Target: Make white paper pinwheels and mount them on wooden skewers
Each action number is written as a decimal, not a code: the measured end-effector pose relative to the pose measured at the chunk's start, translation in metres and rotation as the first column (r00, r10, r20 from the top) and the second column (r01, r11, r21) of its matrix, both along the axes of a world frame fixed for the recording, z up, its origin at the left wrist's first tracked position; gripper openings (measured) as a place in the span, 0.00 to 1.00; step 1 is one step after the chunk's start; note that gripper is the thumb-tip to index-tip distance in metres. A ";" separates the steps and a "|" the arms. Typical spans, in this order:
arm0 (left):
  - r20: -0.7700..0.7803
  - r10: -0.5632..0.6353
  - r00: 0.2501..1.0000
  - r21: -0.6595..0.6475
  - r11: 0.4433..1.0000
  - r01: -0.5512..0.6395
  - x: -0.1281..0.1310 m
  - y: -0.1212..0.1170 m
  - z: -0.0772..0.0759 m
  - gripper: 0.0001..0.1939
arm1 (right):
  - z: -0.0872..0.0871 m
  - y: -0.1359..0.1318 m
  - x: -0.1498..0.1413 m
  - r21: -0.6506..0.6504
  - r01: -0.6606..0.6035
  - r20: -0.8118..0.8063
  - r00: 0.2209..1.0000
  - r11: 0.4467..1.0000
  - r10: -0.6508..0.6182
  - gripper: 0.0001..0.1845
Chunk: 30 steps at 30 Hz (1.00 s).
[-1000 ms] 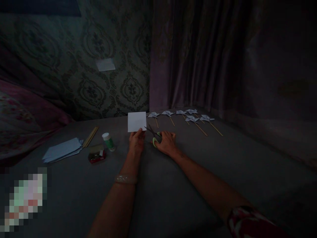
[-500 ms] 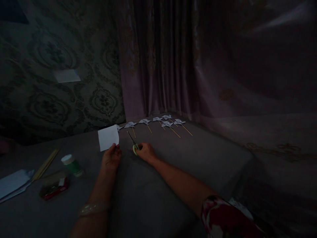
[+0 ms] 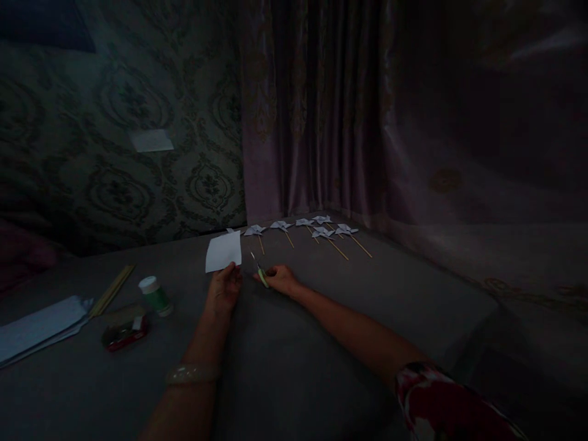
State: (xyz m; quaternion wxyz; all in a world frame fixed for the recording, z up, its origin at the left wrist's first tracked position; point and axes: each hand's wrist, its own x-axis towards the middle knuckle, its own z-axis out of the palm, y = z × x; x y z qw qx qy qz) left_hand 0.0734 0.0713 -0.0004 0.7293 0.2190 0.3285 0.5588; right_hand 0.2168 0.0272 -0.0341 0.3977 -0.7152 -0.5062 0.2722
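Observation:
My left hand (image 3: 226,286) pinches a white square sheet of paper (image 3: 223,252) by its lower right corner and holds it up over the grey surface. To its right, my right hand (image 3: 281,280) is closed around the light green handles of a pair of scissors (image 3: 263,275). The blades point up and away, a little right of the paper and apart from it. Behind both hands lie several paper pinwheels on thin sticks, one of them a pinwheel (image 3: 323,233) with its stick toward me. The sheet partly hides the leftmost pinwheel.
On the left stand a green bottle with a white cap (image 3: 155,296) and a small red box (image 3: 125,332) with unclear contents. Beside them lie thin wooden sticks (image 3: 113,290) and a stack of white paper (image 3: 43,327). A curtain (image 3: 316,122) hangs behind the grey-covered surface (image 3: 294,367).
The view has shifted left, so everything sits further right in it. The paper has tilted slightly, and the scissors have turned, their blades now looking narrower.

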 end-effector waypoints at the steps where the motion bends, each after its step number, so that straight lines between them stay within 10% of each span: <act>1: 0.003 0.007 1.000 0.008 1.000 -0.007 0.000 0.000 -0.001 0.10 | 0.000 -0.003 0.000 0.018 -0.009 -0.012 1.000 1.000 0.009 0.22; 30: 0.030 0.015 0.999 0.188 0.982 -0.020 0.007 -0.006 -0.015 0.16 | 0.010 -0.030 -0.004 0.052 -0.384 -0.097 0.917 0.922 0.388 0.22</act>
